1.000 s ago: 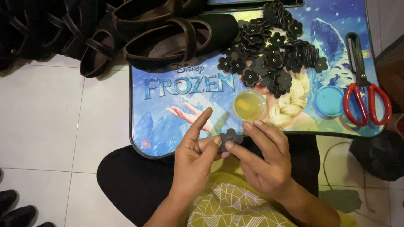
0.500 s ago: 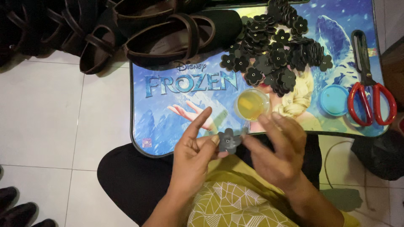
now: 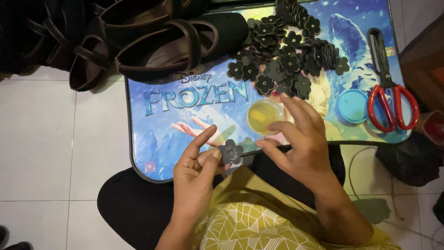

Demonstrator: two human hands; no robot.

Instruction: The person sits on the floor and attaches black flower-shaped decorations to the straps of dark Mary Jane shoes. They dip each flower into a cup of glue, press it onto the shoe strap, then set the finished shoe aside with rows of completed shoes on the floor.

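A white tiled floor point(image 3: 46, 139) carries a small lap desk point(image 3: 152, 162) with a colourful cartoon print, set across the person's knees. At the desk's near edge, the left hand point(image 3: 196, 173) pinches one dark flower-shaped cutout point(image 3: 230, 151) between thumb and forefinger, face up, just above the edge; that grip is pressed on the piece, with the index finger raised. The right hand point(image 3: 300, 143) has its grip spread and holds nothing, fingertips just beside a small cup of yellow liquid point(image 3: 263, 115), which looks like glue. The cup lies beyond and to the right of the held flower, nearer the right hand than the left. The flower is roughly round, with no clear long axis.

Counted: one flower held, one cup, one blue round lid point(image 3: 352, 105) and one pair of red-handled scissors point(image 3: 391, 95) toward the right edge, blades pointing to the far edge. A heap of similar dark flowers point(image 3: 286, 51) fills the far right part, too many and too overlapped to count. Several dark brown strap shoes point(image 3: 162, 41) sit at the far left corner, spilling onto the floor; their number is unclear.
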